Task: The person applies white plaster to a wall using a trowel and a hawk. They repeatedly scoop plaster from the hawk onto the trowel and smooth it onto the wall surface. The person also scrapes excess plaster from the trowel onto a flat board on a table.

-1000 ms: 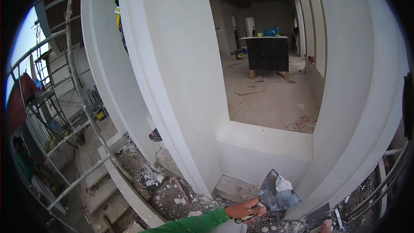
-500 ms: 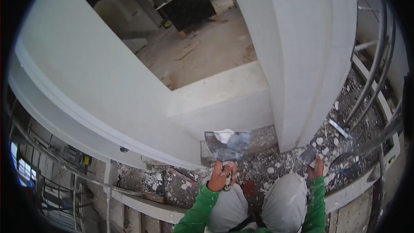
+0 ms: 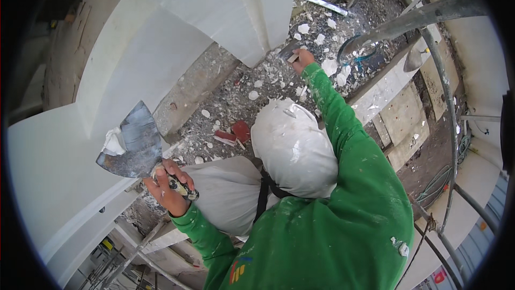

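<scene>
My left hand (image 3: 169,189) is wrapped round the worn handle of a wide putty knife (image 3: 140,138). Its broad, smeared grey blade points up, with a lump of white filler (image 3: 113,143) near one edge. Out ahead over the debris, my right hand (image 3: 304,60) grips a smaller putty knife (image 3: 288,51), whose grey blade points left, near the foot of a white column (image 3: 236,11). Part of its handle is hidden by the fingers. Both green sleeves are spotted with white.
White flakes and rubble (image 3: 252,83) cover the ground, with red broken pieces (image 3: 241,130) before my knees. A metal pipe (image 3: 413,24) arches at the right, beside a pale beam (image 3: 394,81). Window-like opening and white wall (image 3: 45,156) lie left; cables (image 3: 434,182) hang at right.
The view has swung right and down, so the opening now sits at the far left. My right arm now stretches further out with the smaller putty knife; both tools stay held.
</scene>
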Available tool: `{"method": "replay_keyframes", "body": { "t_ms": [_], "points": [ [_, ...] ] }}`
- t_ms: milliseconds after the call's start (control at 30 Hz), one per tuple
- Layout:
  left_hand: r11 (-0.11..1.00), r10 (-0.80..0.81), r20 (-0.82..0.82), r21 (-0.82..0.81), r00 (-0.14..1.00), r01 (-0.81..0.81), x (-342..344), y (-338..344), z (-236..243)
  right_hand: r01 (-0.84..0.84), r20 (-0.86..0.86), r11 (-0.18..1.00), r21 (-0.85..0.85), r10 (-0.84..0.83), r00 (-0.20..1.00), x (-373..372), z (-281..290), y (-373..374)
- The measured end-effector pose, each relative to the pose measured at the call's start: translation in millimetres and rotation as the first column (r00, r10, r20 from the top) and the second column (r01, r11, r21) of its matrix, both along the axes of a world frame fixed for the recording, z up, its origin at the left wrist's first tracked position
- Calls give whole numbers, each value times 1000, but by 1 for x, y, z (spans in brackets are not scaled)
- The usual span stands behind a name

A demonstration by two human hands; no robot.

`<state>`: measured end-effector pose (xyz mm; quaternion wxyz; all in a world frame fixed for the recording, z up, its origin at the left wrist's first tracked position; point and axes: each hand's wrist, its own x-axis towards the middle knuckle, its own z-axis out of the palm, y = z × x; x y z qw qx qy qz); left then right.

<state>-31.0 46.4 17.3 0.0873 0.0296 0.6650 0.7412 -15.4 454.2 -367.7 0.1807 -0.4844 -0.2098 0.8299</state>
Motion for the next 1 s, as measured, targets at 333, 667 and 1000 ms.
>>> {"method": "replay_keyframes", "body": {
  "t_ms": [333, 667, 1000],
  "points": [
    [1000, 22, 0, -4, 1000, -22, 9, -10, -1, 14, -140, 997, -81, -26, 990, -32, -8, 2],
    [998, -22, 13, 56, 1000, 22, 4, -22, -4, -246, -225, 880, 407, 357, 907, -42, 71, 3],
    [938, -226, -14, 267, 974, 222, -15, -19, -21, -183, -375, 960, 214, 254, 892, -35, 314, -2]
  ]
}}
